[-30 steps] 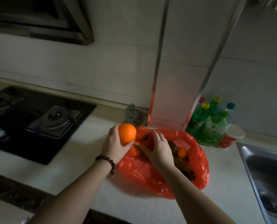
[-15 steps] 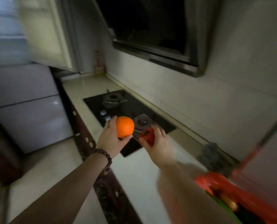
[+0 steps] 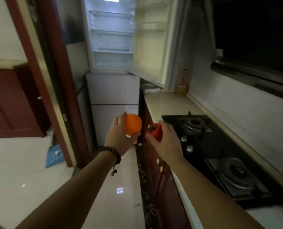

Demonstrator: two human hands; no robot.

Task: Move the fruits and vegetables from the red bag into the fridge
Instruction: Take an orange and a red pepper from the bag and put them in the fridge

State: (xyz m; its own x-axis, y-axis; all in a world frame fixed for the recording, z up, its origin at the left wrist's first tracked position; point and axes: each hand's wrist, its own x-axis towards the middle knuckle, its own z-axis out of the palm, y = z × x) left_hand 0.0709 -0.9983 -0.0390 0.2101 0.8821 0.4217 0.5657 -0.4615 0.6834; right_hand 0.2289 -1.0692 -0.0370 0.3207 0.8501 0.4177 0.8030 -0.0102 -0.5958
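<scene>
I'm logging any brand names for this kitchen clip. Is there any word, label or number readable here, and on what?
None can be read.
Fridge: no brand or label shows on the interior or the doors.
Bottle on the counter: its label is too small and blurred.
Stove: no markings legible.
Orange and red pepper: no stickers visible.

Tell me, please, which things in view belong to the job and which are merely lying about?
Job: orange in left hand; red pepper in right hand; open fridge.
Lying about: gas hob; countertop; blue dustpan.
</scene>
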